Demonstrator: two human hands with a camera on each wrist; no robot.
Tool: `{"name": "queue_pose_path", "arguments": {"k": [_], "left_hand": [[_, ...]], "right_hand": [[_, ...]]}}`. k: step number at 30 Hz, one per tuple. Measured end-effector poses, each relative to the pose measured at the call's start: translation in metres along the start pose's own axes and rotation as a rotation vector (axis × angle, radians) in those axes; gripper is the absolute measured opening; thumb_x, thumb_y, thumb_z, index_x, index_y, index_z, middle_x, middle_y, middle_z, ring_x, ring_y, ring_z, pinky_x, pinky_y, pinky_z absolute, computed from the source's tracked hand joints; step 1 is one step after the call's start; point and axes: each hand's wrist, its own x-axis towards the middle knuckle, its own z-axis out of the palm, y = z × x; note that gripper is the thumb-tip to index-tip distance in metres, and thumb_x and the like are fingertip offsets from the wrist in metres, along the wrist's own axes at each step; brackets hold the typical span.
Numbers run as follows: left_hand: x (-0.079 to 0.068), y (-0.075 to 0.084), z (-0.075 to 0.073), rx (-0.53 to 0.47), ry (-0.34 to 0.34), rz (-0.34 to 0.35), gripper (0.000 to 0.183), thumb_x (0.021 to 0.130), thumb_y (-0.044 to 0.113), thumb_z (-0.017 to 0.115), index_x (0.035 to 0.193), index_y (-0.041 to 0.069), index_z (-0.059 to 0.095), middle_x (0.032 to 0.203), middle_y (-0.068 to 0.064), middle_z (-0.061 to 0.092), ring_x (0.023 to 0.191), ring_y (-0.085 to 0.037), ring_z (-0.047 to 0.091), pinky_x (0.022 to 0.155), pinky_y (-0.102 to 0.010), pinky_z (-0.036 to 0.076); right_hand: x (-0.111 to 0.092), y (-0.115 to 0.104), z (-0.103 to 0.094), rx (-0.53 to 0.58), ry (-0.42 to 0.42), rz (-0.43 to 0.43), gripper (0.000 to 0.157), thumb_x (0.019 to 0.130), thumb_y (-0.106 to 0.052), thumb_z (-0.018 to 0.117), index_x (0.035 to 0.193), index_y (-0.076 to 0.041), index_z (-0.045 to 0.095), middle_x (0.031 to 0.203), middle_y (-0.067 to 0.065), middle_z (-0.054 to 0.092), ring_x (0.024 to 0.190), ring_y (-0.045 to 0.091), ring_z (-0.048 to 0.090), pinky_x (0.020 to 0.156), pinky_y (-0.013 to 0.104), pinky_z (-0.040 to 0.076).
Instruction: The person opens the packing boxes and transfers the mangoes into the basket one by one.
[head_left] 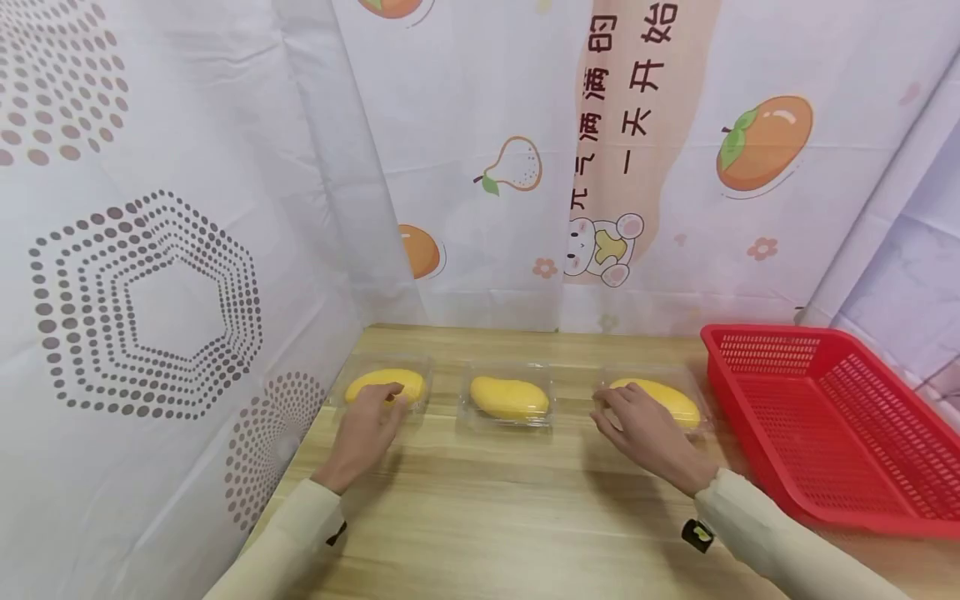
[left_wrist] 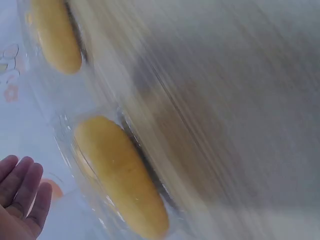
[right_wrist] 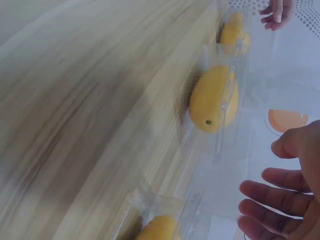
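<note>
Three yellow mangoes lie in a row, each inside its own clear plastic box. Over the near side of the left mango [head_left: 384,377] is my left hand [head_left: 367,433], its fingers loosely bent around nothing. The middle mango [head_left: 510,398] sits in its clear box [head_left: 506,422] between both hands. My right hand [head_left: 648,429] hovers at the near left side of the right mango [head_left: 675,404] and partly covers it. In the right wrist view the fingers [right_wrist: 275,195] are spread and hold nothing. The left wrist view shows the left hand's fingers [left_wrist: 22,185] extended, apart from the box.
A red perforated plastic basket [head_left: 780,333] stands at the right, close to the right box. The boxes rest toward the back of a wooden table [head_left: 487,508]. Printed curtains [head_left: 465,208] hang behind it and along the left side.
</note>
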Motion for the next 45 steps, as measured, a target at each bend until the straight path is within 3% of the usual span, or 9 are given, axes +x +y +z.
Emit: {"name": "queue_pose_path", "arguments": {"k": [7, 12, 17, 23, 30, 37, 45], "left_hand": [[-0.001, -0.015, -0.008, -0.097, 0.125, -0.094, 0.013, 0.1, 0.007, 0.067, 0.108, -0.002, 0.072, 0.095, -0.008, 0.071, 0.078, -0.017, 0.062, 0.066, -0.032, 0.054], [-0.004, -0.021, -0.014, -0.119, 0.165, -0.13, 0.009, 0.099, 0.006, 0.067, 0.101, 0.0, 0.072, 0.083, -0.004, 0.069, 0.07, -0.015, 0.059, 0.061, -0.026, 0.05], [-0.008, -0.026, -0.019, -0.133, 0.163, -0.178, 0.011, 0.1, 0.008, 0.065, 0.101, 0.0, 0.072, 0.082, -0.005, 0.068, 0.07, -0.016, 0.058, 0.061, -0.026, 0.05], [-0.013, -0.032, -0.026, -0.134, 0.17, -0.292, 0.012, 0.101, 0.011, 0.064, 0.1, 0.002, 0.071, 0.083, -0.007, 0.068, 0.072, -0.016, 0.057, 0.062, -0.022, 0.048], [-0.014, -0.042, -0.033, -0.168, 0.205, -0.384, 0.013, 0.101, 0.01, 0.064, 0.098, 0.0, 0.071, 0.081, -0.011, 0.068, 0.065, -0.014, 0.059, 0.055, -0.02, 0.048], [-0.02, -0.053, -0.037, -0.153, 0.202, -0.428, 0.015, 0.103, 0.012, 0.062, 0.104, -0.001, 0.07, 0.085, -0.011, 0.067, 0.068, -0.016, 0.059, 0.055, -0.021, 0.049], [-0.026, -0.056, -0.038, -0.083, 0.216, -0.489, 0.02, 0.102, 0.016, 0.061, 0.105, -0.001, 0.07, 0.09, -0.014, 0.068, 0.077, -0.02, 0.058, 0.061, -0.02, 0.047]], "right_hand": [[0.006, -0.01, 0.006, 0.017, -0.018, 0.025, 0.018, 0.093, -0.025, 0.077, 0.099, -0.009, 0.071, 0.091, -0.001, 0.069, 0.083, 0.016, 0.059, 0.069, 0.035, 0.056], [0.012, -0.017, 0.009, 0.022, 0.02, -0.015, 0.012, 0.092, -0.021, 0.078, 0.093, -0.013, 0.071, 0.087, -0.004, 0.068, 0.081, 0.014, 0.059, 0.066, 0.033, 0.054], [0.021, -0.026, 0.011, 0.05, 0.021, -0.036, 0.01, 0.093, -0.022, 0.078, 0.093, -0.014, 0.07, 0.088, -0.004, 0.069, 0.083, 0.015, 0.061, 0.068, 0.034, 0.054], [0.03, -0.038, 0.018, 0.088, 0.003, -0.048, 0.007, 0.095, -0.021, 0.075, 0.093, -0.017, 0.07, 0.088, -0.005, 0.069, 0.083, 0.015, 0.062, 0.069, 0.035, 0.054], [0.045, -0.051, 0.028, 0.056, 0.0, -0.108, 0.01, 0.095, -0.025, 0.075, 0.094, -0.017, 0.069, 0.083, -0.008, 0.066, 0.075, 0.011, 0.059, 0.062, 0.029, 0.049], [0.06, -0.071, 0.035, 0.104, -0.052, -0.093, 0.011, 0.096, -0.025, 0.074, 0.095, -0.015, 0.068, 0.084, -0.007, 0.064, 0.075, 0.01, 0.058, 0.067, 0.03, 0.051], [0.077, -0.095, 0.046, 0.104, -0.059, -0.17, 0.01, 0.098, -0.024, 0.071, 0.096, -0.015, 0.069, 0.083, -0.006, 0.067, 0.073, 0.008, 0.059, 0.066, 0.028, 0.051]]}}
